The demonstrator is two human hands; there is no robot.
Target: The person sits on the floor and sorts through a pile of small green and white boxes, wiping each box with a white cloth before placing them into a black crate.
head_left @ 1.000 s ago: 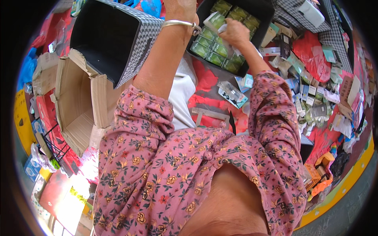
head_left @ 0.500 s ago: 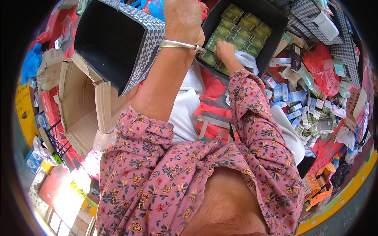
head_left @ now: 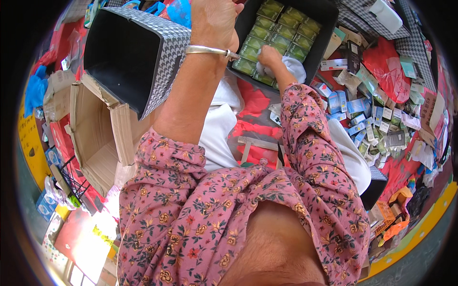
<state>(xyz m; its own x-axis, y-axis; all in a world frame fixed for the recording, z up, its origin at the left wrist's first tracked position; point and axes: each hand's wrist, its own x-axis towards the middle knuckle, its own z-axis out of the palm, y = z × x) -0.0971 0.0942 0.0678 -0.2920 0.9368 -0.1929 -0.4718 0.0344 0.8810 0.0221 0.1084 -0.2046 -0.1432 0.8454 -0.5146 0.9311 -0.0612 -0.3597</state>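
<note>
A black-lined box (head_left: 320, 45) holds rows of small green packets (head_left: 260, 32), packed side by side. My right hand (head_left: 270, 57) is over the near rows, its fingers curled in on a white cloth (head_left: 293, 68) that bunches around the wrist. At the top edge my left hand (head_left: 214, 24) reaches past the box's left side, a silver bangle (head_left: 210, 50) on its wrist. Most of the left fingers are cut off by the picture's edge, so their grip is hidden. Left of that arm, a houndstooth box (head_left: 121, 62) lies tipped, its black inside showing.
An open cardboard carton (head_left: 95, 138) sits below the tipped box. To the right, many small blue and white cartons (head_left: 355, 107) lie in a heap with a red plastic bag (head_left: 389, 71). More houndstooth boxes (head_left: 414, 52) stand at the far right. An orange basket (head_left: 384, 217) is lower right.
The view has shifted slightly, so the boxes sit a little further left and up. The white cloth now shows on both sides of my right wrist; before, it lay to the right.
</note>
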